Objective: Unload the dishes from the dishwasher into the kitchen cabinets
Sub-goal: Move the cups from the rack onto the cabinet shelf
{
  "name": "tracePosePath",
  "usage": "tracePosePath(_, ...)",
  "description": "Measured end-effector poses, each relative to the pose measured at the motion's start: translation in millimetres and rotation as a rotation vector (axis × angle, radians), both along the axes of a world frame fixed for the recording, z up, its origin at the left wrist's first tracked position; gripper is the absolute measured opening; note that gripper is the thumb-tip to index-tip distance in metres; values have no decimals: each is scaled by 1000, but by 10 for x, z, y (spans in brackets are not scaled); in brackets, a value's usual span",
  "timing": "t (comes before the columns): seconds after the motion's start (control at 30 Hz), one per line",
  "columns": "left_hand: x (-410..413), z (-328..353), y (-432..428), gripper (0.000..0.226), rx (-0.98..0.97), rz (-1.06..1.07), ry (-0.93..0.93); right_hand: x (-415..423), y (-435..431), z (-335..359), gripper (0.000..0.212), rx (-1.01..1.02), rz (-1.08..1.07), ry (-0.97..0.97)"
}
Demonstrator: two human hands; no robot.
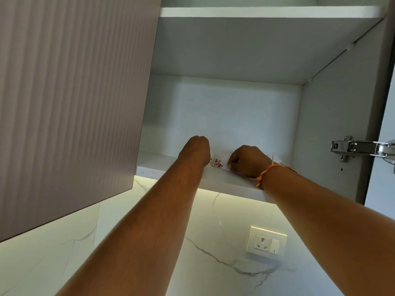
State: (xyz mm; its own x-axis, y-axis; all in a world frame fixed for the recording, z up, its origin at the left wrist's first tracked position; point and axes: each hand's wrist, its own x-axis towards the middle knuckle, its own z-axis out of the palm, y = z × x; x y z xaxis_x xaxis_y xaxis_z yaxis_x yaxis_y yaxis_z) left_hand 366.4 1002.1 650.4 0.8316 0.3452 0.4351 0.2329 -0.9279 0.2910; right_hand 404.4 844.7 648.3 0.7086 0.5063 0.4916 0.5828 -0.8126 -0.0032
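Both my arms reach up into an open wall cabinet. A white dish with a pink flower pattern (219, 162) lies on the cabinet's lower shelf (162, 165), mostly hidden between my hands. My left hand (195, 151) is curled over the dish's left side. My right hand (249, 160), with a thread band at the wrist, grips its right side, thumb on the front rim. How much of the dish rests on the shelf I cannot tell.
The ribbed cabinet door (70, 103) hangs open at the left. An upper shelf (267, 11) crosses the top. A metal hinge (359, 148) juts from the right wall. Below are a lit marble backsplash and a wall socket (266, 241).
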Motion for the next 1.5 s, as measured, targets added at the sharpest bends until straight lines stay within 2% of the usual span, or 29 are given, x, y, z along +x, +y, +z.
tracePosePath(0.3,98,-125,25,43,114,-98,85,30,78,-38,35,-198,-19,-7)
tracePosePath(0.5,103,-132,82,61,57,-142,157,9,71,-22,36,-161,-17,-11)
tracePosePath(0.67,62,-132,73,49,47,-102,213,-125,41,20,34,-78,-24,-30)
tracePosePath(0.8,-52,-139,1,51,26,-112,128,-417,-17,59,35,-16,-38,-65)
tracePosePath(0.93,-230,-127,-57,41,12,-144,-84,-739,-156,-25,43,77,-17,-123)
tracePosePath(1.1,-726,-226,-382,43,292,-90,-281,-1204,-468,-291,46,208,-67,-242)
tracePosePath(1.23,-1200,-451,-680,43,353,-181,-508,-1648,-780,-557,44,229,-37,-310)
tracePosePath(1.37,-1676,-795,-1054,44,292,-193,-537,-2208,-1176,-905,53,217,-54,-288)
tracePosePath(1.5,-2206,-1281,-1480,46,326,-176,-487,-2866,-1737,-1370,56,153,-60,-243)
